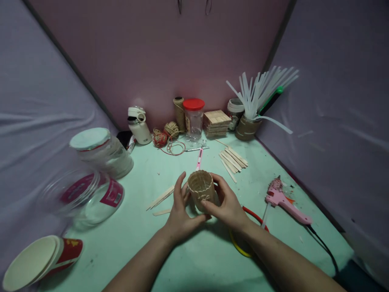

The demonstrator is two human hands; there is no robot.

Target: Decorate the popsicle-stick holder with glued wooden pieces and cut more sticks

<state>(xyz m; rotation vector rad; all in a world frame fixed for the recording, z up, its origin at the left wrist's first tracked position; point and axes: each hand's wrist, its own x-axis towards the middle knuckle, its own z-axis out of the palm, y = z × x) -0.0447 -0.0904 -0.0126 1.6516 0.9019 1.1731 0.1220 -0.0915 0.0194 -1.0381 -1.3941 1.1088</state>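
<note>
A small cup [201, 190] wrapped in tan twine is held over the middle of the mint-green table [194, 259], its mouth tilted up toward me. My left hand [181, 213] cups its left side, fingers curled round it. My right hand [226, 205] grips the right side, thumb across the front of the cup. Both hands are closed on it. A few loose wooden sticks [160, 198] lie just left of my left hand.
A pink glue gun [285, 201] with a black cord lies at the right. Red and yellow rings [243, 243] sit under my right wrist. More sticks [232, 159], a pink cutter [199, 159], twine spools [172, 129], jars [103, 152], a stack of paper cups [42, 259] and a holder of white glue sticks [247, 123] ring the table.
</note>
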